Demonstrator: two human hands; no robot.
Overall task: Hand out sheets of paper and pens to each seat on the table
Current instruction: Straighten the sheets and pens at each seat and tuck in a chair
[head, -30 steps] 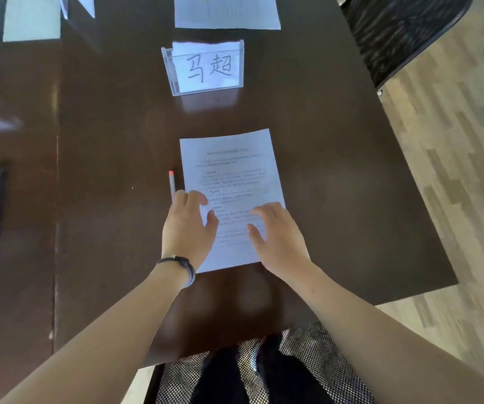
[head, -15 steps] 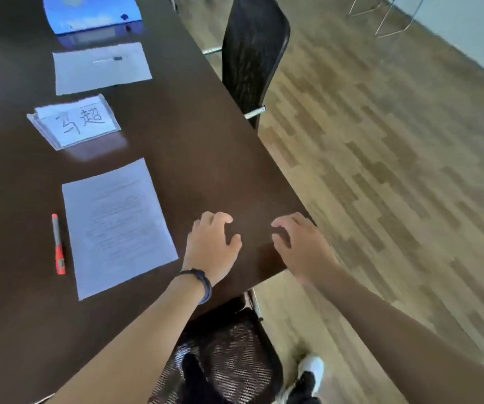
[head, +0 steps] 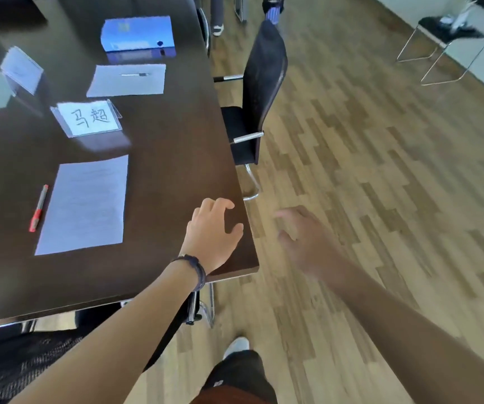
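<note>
A printed sheet of paper [head: 84, 204] lies flat on the dark table [head: 170, 158], with a red-capped pen [head: 38, 208] just to its left. Farther back another sheet [head: 127, 80] carries a slim pen [head: 135, 74] on top. My left hand [head: 211, 231], with a dark wristband, hovers over the table's near right corner, fingers spread and empty. My right hand [head: 307, 240] is off the table over the floor, blurred, fingers apart, holding nothing.
A clear name card stand [head: 89, 118] sits behind the near sheet, another stand [head: 22, 71] at far left. A blue binder [head: 138, 35] lies at the back. A black mesh chair [head: 258, 91] stands along the table's right side, another chair [head: 10, 363] at the near edge.
Both hands left the sheet and swung right; the left is now over the table corner, the right past the edge over the floor. The view turned right along the table.
</note>
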